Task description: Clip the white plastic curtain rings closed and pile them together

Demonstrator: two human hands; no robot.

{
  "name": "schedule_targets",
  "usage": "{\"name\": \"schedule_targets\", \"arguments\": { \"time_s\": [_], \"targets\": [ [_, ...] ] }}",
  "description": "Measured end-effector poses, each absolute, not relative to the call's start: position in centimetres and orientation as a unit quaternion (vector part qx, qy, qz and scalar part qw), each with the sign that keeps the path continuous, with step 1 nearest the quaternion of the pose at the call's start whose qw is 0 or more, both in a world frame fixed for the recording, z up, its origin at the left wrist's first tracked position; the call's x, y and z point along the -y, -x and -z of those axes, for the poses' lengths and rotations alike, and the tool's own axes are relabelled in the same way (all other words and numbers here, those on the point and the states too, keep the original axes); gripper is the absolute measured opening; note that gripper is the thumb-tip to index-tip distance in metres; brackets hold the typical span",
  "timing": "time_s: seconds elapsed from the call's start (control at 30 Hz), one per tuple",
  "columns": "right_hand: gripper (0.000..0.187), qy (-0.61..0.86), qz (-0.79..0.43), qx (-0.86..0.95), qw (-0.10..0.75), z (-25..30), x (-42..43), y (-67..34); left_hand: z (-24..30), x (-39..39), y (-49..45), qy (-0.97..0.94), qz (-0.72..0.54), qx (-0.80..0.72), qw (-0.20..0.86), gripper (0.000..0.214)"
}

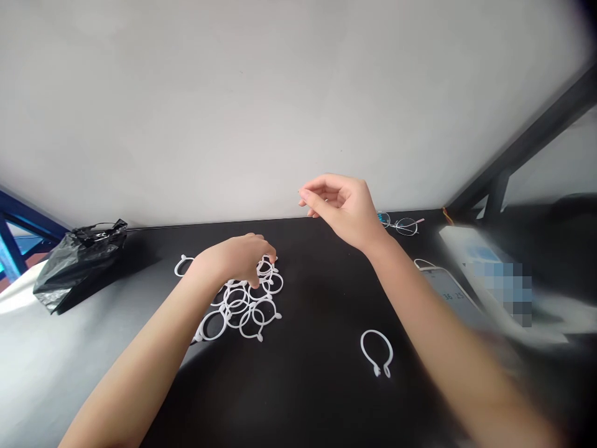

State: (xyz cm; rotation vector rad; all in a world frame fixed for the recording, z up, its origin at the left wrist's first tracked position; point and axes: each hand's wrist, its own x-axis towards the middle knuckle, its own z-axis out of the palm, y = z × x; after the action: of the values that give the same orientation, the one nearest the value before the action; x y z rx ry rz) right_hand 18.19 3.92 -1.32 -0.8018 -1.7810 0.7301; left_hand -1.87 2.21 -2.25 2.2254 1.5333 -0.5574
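A person's left hand (pixel 237 258) presses down onto a heap of white plastic rings (pixel 249 308) on a black tabletop (pixel 317 386). Its fingers curl into the top of the pile and touch several rings. Whether they have closed around any one ring cannot be told from this angle. The heap lies left of centre on the table, with its rings overlapping and one ring lying off its far-left edge.

The right hand (pixel 342 208) hangs in the air above the table's far edge, against a pale wall (pixel 280 93). Its grip is released, the fingers loosely curled and the thumb and forefinger apart.

A single white ring (pixel 377 353) lies alone on the tabletop, well apart from the heap and under the right forearm. A crumpled black plastic bag (pixel 79 264) sits at the far left. A pair of eyeglasses (pixel 401 225) rests near the wall, just behind the right wrist, and a phone (pixel 450 289) lies at the right, partly blurred.
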Motion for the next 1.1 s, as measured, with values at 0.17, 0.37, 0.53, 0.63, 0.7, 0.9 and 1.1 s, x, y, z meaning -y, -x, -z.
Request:
{"name": "schedule_targets", "arguments": {
  "time_s": [0.17, 0.37, 0.53, 0.63, 0.7, 0.9, 1.1],
  "targets": [
    [0.016, 0.331, -0.303, 0.736, 0.506, 1.4, -4.0, -18.1, 2.6, 1.3, -1.3, -0.886, 0.066, -0.438, 0.136, 0.040],
    [0.019, 0.336, -0.305, 0.743, 0.492, 1.6, -3.9, -17.9, 5.4, 6.4, -6.9, -0.967, 0.024, -0.154, 0.199, 0.032],
    [0.018, 0.337, -0.306, 0.745, 0.488, 1.6, -3.8, -17.9, 8.1, 6.9, -8.3, -0.973, 0.028, -0.144, 0.180, 0.028],
    [0.017, 0.334, -0.306, 0.746, 0.488, 1.5, -3.8, -17.9, 8.9, 6.4, -8.2, -0.970, 0.031, -0.149, 0.189, 0.022],
    [0.017, 0.333, -0.305, 0.747, 0.489, 1.5, -3.8, -17.9, 9.2, 6.3, -8.2, -0.970, 0.031, -0.151, 0.190, 0.017],
    [0.018, 0.333, -0.304, 0.748, 0.487, 1.5, -3.8, -18.0, 7.8, 4.8, -7.2, -0.972, 0.024, -0.171, 0.159, 0.013],
    [0.019, 0.331, -0.288, 0.757, 0.484, 1.1, -3.5, -17.9, 1.6, 0.8, -1.6, -0.905, -0.107, -0.392, 0.124, 0.027]
  ]
}}
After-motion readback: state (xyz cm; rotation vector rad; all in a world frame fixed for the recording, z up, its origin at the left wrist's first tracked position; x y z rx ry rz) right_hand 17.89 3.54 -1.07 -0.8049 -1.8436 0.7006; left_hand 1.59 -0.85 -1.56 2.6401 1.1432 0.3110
